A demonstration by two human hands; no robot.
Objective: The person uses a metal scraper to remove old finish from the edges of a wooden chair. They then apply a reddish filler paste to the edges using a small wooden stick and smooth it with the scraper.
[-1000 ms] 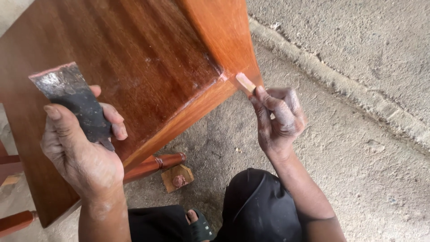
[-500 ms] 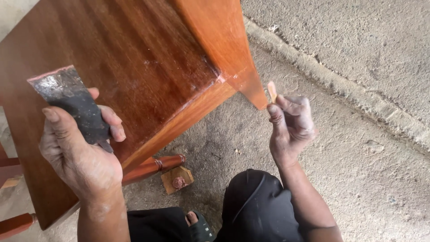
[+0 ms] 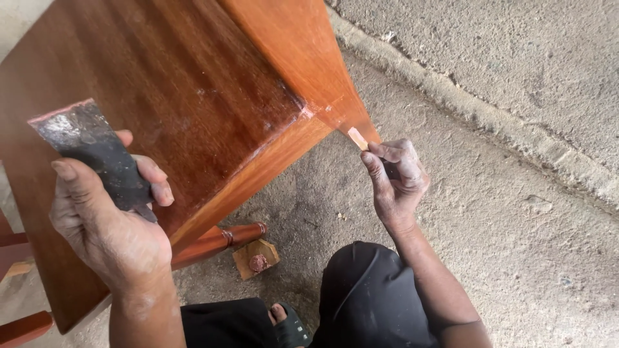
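1. Small scraper tip [image 3: 356, 138], pale and smeared with reddish filler, sits right against the lower corner edge of the reddish-brown wooden furniture piece [image 3: 193, 96], where the dark panel meets the lighter orange side board [image 3: 303, 58].
2. Right hand [image 3: 396, 180] has its grip clenched around that little tool, thumb and forefinger pinching it, only the tip showing past the fingers.
3. Left hand [image 3: 106, 219] is up over the dark panel, grip closed on a wide putty knife [image 3: 90, 151]; the blade is dull grey, caked with residue, reddish along its top edge, tilted up and to the left.
4. Below the panel's edge, a turned wooden leg [image 3: 222, 238] lies low near the ground.
5. Just beside that leg, a small wood block [image 3: 256, 258] rests on the floor with a dab of reddish paste on top.
6. Further out, the person's dark-clothed knee [image 3: 367, 290] and a sandalled foot [image 3: 287, 325] sit on the sandy concrete floor [image 3: 516, 225].
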